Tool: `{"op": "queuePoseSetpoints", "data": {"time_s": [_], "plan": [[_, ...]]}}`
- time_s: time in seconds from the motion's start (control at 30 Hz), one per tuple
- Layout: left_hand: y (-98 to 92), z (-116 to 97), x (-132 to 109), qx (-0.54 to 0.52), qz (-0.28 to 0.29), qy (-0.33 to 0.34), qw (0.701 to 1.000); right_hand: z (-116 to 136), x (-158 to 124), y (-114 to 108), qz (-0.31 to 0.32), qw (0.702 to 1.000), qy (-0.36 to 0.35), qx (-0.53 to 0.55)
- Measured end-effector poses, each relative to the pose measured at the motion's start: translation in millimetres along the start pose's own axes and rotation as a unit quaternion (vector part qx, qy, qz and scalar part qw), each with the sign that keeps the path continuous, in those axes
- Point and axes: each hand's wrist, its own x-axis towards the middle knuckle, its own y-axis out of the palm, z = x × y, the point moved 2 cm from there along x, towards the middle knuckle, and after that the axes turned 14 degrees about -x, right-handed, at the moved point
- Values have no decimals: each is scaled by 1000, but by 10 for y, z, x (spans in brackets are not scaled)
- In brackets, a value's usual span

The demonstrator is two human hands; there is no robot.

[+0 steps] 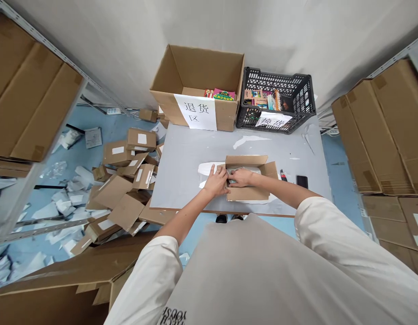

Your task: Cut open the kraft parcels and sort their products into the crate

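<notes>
A small open cardboard box lies on the grey table, its flaps spread. At the box's left end, my left hand presses against the outside, fingers bent around the edge. My right hand reaches inside the box near that same end, its fingers curled at something whitish that is too small to make out. White paper shows under and to the left of the box. To the right of the box are a red and black cutter and a black phone.
A large open carton with books and a black crate with books stand at the table's back. Small boxes and crumpled wrapping cover the floor at left. Shelves with cartons flank both sides.
</notes>
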Motion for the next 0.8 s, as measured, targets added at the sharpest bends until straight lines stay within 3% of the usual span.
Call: {"op": "queuePoseSetpoints", "data": {"time_s": [0.13, 0.37, 0.47, 0.57, 0.63, 0.67, 0.8], "plan": [[45, 4, 37, 14, 3, -2, 1000, -13, -139, -31, 8, 999, 45, 0], [122, 42, 36, 36, -11, -5, 999, -18, -227, -125, -10, 982, 186, 26], [150, 66, 48, 33, -12, -1, 999, -53, -358, -133, -52, 975, 212, 50], [169, 97, 62, 27, -11, 4, 1000, -126, -661, -99, -142, 957, 234, 98], [175, 125, 61, 21, -13, 10, 1000, -219, -948, -73, -244, 918, 269, 159], [177, 142, 58, 17, -13, 13, 1000, -286, -1107, -58, -301, 883, 303, 196], [173, 234, 41, 3, -10, 8, 1000, -658, -1705, 85, -499, 690, 378, 364]]}}
